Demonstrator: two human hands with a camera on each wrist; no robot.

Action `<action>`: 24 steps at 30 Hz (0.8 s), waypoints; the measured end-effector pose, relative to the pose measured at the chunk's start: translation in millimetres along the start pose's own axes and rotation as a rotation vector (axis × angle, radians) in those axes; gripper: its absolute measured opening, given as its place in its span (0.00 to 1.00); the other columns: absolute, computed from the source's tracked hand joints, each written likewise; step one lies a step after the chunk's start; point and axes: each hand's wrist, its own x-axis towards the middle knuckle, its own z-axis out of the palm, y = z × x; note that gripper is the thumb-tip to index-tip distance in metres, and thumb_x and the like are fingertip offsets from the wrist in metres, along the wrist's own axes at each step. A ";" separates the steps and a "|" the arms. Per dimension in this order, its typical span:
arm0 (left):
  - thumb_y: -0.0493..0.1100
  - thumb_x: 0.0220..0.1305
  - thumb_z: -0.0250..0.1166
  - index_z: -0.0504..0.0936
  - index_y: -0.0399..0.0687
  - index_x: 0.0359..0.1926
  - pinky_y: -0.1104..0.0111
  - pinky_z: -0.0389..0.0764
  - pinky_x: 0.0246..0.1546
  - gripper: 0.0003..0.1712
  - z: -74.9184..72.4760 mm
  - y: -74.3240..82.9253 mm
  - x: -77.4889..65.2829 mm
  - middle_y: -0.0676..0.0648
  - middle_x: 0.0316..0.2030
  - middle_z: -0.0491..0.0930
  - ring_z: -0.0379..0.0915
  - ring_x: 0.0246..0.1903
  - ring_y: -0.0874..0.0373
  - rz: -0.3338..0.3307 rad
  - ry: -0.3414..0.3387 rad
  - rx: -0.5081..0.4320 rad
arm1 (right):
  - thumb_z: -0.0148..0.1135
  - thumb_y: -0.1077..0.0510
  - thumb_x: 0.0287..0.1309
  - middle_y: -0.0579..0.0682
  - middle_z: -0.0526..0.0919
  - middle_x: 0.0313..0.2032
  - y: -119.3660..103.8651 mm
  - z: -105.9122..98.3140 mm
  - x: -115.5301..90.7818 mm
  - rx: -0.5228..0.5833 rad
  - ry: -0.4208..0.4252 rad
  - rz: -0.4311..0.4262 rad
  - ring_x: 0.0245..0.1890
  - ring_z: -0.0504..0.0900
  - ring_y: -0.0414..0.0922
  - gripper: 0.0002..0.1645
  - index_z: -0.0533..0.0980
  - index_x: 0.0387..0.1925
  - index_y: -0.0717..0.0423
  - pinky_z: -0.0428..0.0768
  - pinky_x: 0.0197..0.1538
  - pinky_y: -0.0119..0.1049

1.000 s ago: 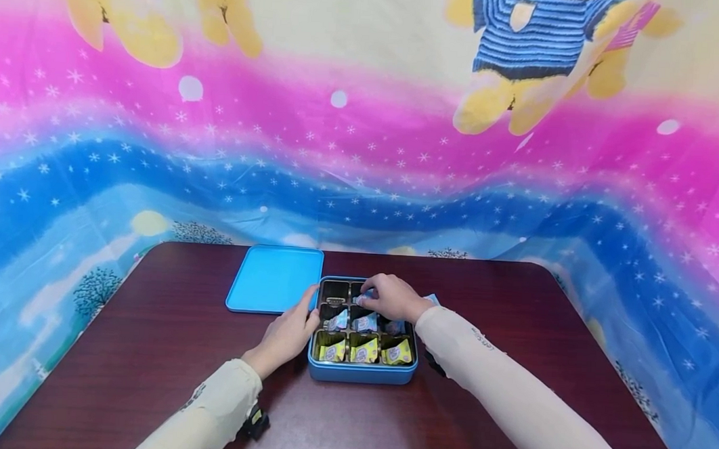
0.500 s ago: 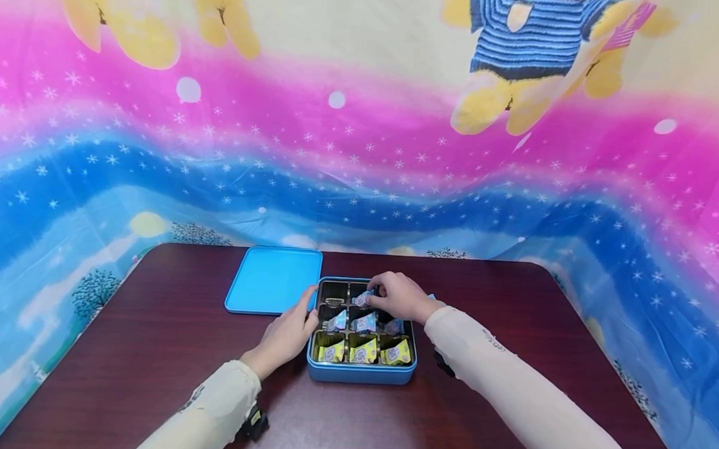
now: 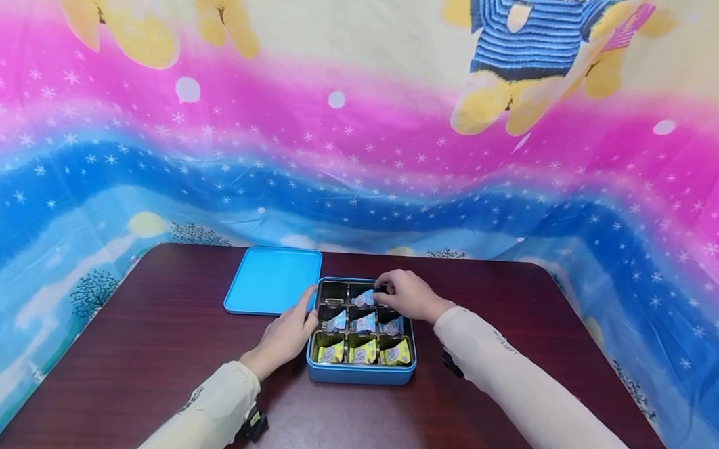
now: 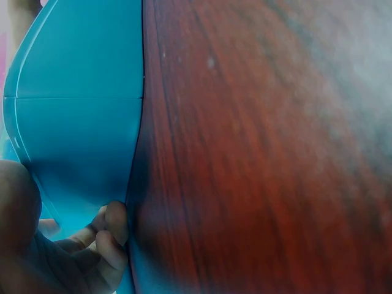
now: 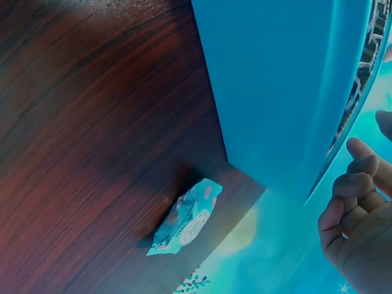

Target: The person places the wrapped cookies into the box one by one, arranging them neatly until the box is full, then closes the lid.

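A blue box (image 3: 360, 375) with a divided insert stands on the table. Yellow-wrapped candies (image 3: 363, 351) sit in its front row, blue-wrapped candies (image 3: 363, 322) in the middle row. One more blue-wrapped candy (image 3: 363, 298) lies in the back middle compartment. Beside it, my right hand (image 3: 409, 295) hovers over the back right corner, fingers loosely bent, holding nothing visible; it hides the back right compartment. My left hand (image 3: 285, 330) rests against the box's left side, and in the left wrist view its fingers (image 4: 115, 223) touch the wall.
The blue lid (image 3: 274, 281) lies on the table behind and left of the box. Another blue-wrapped candy (image 5: 188, 219) lies on the table by the box's right side, hidden in the head view. A patterned cloth (image 3: 364, 130) hangs behind the table (image 3: 164, 350).
My right hand has let go of the blue-wrapped candy in the back middle compartment and moved a little to the right. My left hand has stayed at the box's side.
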 end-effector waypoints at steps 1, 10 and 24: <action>0.50 0.76 0.49 0.52 0.61 0.80 0.63 0.62 0.18 0.35 0.2 -0.1 0.1 0.49 0.22 0.69 0.61 0.18 0.55 0.000 0.001 0.001 | 0.62 0.51 0.69 0.42 0.64 0.13 0.5 -0.8 -0.5 -0.001 0.004 0.002 0.13 0.60 0.40 0.19 0.81 0.56 0.56 0.63 0.26 0.34; 0.50 0.76 0.49 0.52 0.62 0.80 0.63 0.62 0.17 0.35 1.6 -1.2 0.1 0.48 0.23 0.70 0.62 0.18 0.55 -0.001 0.000 -0.005 | 0.61 0.52 0.70 0.42 0.65 0.12 6.1 -10.5 -4.5 0.019 0.021 0.011 0.12 0.62 0.40 0.19 0.81 0.56 0.56 0.66 0.26 0.35; 0.50 0.76 0.49 0.51 0.61 0.80 0.64 0.62 0.17 0.35 1.3 -1.0 0.5 0.49 0.22 0.69 0.62 0.17 0.55 0.003 0.003 0.000 | 0.60 0.53 0.70 0.45 0.70 0.18 18.8 -25.1 -10.6 0.058 0.044 0.020 0.16 0.65 0.41 0.21 0.80 0.57 0.61 0.69 0.30 0.37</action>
